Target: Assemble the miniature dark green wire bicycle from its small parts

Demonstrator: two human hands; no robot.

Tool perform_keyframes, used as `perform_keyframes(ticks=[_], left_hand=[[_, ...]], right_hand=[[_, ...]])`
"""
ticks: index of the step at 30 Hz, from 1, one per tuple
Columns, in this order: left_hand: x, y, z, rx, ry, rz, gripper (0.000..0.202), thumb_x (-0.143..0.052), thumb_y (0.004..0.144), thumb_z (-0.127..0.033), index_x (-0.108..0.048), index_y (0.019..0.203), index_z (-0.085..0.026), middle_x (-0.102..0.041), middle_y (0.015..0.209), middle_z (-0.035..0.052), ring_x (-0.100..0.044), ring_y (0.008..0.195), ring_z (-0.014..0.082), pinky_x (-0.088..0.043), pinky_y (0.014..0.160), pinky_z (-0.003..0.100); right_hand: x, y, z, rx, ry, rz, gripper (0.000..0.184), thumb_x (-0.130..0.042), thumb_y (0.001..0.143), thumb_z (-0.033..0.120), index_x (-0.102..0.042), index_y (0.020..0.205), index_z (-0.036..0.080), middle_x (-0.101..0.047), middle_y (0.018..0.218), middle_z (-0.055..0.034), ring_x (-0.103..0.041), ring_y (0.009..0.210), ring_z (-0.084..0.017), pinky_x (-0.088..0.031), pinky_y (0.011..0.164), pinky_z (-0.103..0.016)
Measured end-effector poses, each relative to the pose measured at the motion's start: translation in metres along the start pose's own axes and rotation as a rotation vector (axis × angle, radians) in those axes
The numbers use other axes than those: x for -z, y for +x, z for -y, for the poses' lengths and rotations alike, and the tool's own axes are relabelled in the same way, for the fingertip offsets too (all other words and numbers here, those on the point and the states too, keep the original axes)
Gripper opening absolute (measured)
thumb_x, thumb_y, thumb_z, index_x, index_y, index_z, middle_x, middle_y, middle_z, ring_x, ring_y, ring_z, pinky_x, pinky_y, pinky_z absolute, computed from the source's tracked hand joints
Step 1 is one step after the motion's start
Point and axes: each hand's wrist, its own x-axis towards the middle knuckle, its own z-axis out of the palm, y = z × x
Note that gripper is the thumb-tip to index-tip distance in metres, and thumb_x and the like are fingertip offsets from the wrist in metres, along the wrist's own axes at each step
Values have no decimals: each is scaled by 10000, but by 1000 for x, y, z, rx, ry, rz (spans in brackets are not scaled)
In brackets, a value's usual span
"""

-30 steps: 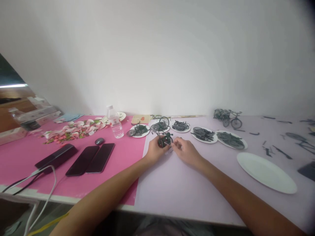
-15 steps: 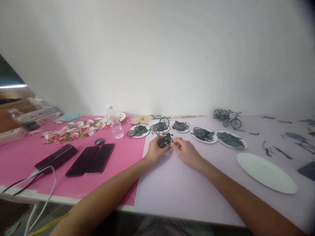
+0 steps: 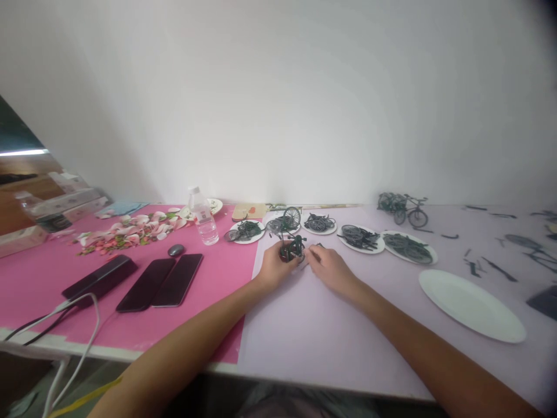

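- Our left hand point(image 3: 273, 268) grips a tiny, dark-green, thin-framed model bicycle point(image 3: 291, 248), right of the water bottle point(image 3: 202, 217).
- Our right hand point(image 3: 329, 268) pinches its frame.

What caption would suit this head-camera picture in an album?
Left hand grips a small green model bicycle over a lilac mat, right hand close beside it, plates of parts behind.

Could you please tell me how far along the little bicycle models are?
Done: assembled model bicycles stand by the wall. In hand: the left hand holds a partly built bicycle, with the right hand beside it. Left: several plates piled with loose parts.
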Motion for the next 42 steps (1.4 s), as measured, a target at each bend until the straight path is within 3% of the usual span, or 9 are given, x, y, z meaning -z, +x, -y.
perform_keyframes(ticks=[4, 9, 13, 21, 28, 31, 35, 38, 42], left_hand=[[0, 0, -1, 10, 8, -3, 468, -854, 765, -272, -705, 1191, -148, -755, 926, 66, -643, 713, 151, -513, 636, 239], [0, 0, 1, -1, 20, -19, 462, -843, 780, -295, -704, 1195, -150, -755, 926, 65, -631, 702, 147, -501, 626, 236], [0, 0, 2, -5, 10, -28, 465, -840, 778, -275, -700, 1205, -155, -759, 936, 63, -652, 729, 151, -514, 644, 235], [-1, 1, 0, 6, -32, -35, 451, -825, 788, -254, -695, 1208, -151, -767, 1005, 81, -666, 769, 150, -541, 695, 244], [-1, -1, -5, -19, -17, -30, 454, -814, 796, -238, -679, 1222, -158, -760, 1052, 87, -674, 825, 164, -538, 706, 251], [-1, -2, -6, -21, -5, -32, 456, -819, 791, -235, -677, 1217, -158, -759, 1042, 84, -671, 816, 161, -534, 707, 248], [-1, -2, -5, -30, 0, -32, 463, -827, 789, -260, -672, 1212, -153, -756, 1001, 80, -664, 790, 157, -524, 690, 243], [-2, -2, -4, -48, 7, -31, 455, -824, 794, -269, -675, 1209, -157, -754, 1023, 83, -657, 787, 151, -518, 691, 240], [-2, -2, -3, -56, 2, -39, 446, -825, 794, -260, -675, 1202, -161, -750, 1042, 88, -658, 803, 156, -517, 698, 246]], right_hand=[[1, -1, 0, -11, 12, -3, 419, -392, 1062, 480, -517, 749, 232, -616, 615, 7, -566, 576, -172, -338, 599, -269], [1, -2, 3, -24, -6, -38, 200, -539, 973, 425, -561, 893, 243, -659, 684, 16, -585, 617, -183, -334, 602, -273], [-1, -2, 2, -40, -17, -44, 143, -544, 952, 386, -550, 916, 248, -651, 672, 28, -574, 606, -179, -328, 599, -275], [-2, 0, -4, 1, 39, 10, 248, -438, 1037, 431, -567, 931, 247, -652, 677, 17, -576, 589, -181, -355, 596, -274], [0, -1, 1, -12, 11, 38, 418, -367, 1073, 443, -475, 728, 235, -593, 593, 11, -542, 547, -169, -349, 591, -277], [0, 0, 1, -14, 15, 26, 446, -348, 1077, 460, -494, 720, 234, -588, 596, 2, -539, 558, -176, -348, 590, -281], [-1, -1, 0, -16, 41, -1, 318, -445, 1036, 475, -565, 857, 242, -621, 654, 13, -562, 597, -183, -345, 592, -279], [-4, -1, -2, -9, 27, -16, 157, -535, 973, 389, -544, 901, 250, -623, 667, 32, -564, 610, -179, -346, 603, -276], [-7, 0, -6, 11, 27, -32, 131, -531, 967, 363, -511, 903, 251, -628, 695, 34, -567, 631, -177, -354, 614, -276]])
